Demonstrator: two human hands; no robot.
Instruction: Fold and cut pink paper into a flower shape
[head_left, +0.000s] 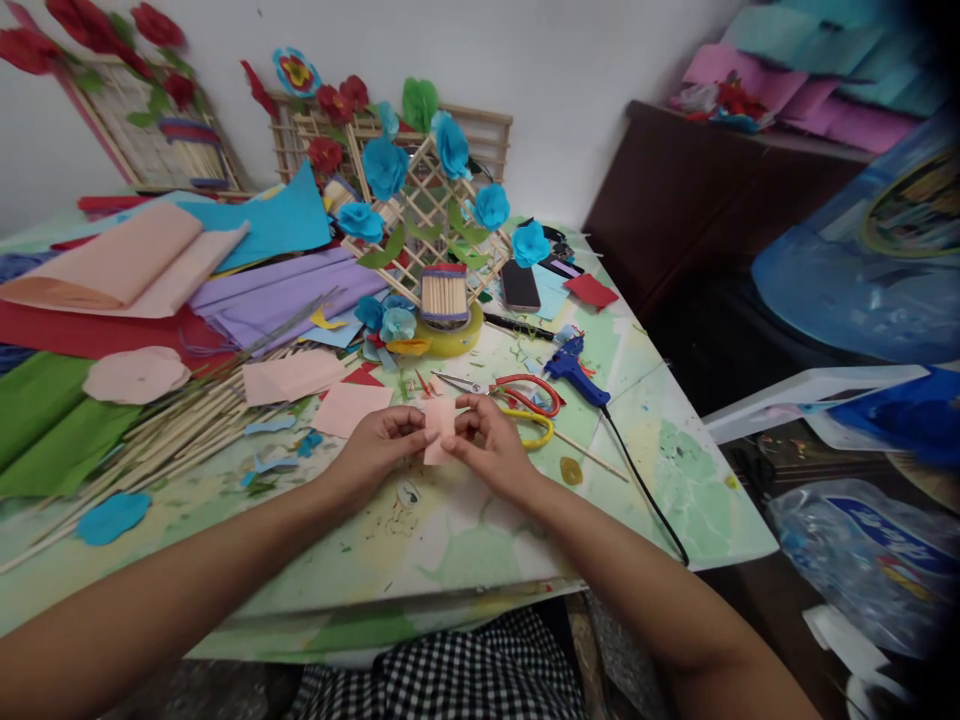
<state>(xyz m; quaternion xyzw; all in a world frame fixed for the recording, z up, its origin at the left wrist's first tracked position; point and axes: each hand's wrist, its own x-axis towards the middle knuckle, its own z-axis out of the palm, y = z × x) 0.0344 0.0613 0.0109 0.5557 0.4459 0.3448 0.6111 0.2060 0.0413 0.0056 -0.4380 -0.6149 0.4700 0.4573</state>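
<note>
You're pinching a matt pink paper piece; soft crepe sheets look crinkly, the skewers are bare pale wood, the glue gun glossy blue plastic, the tabletop smooth, paint-stained.

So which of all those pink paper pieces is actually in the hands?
The small pink paper piece, pinched between the left hand and right hand. The larger pink square and pink round lie untouched on the table.
</note>
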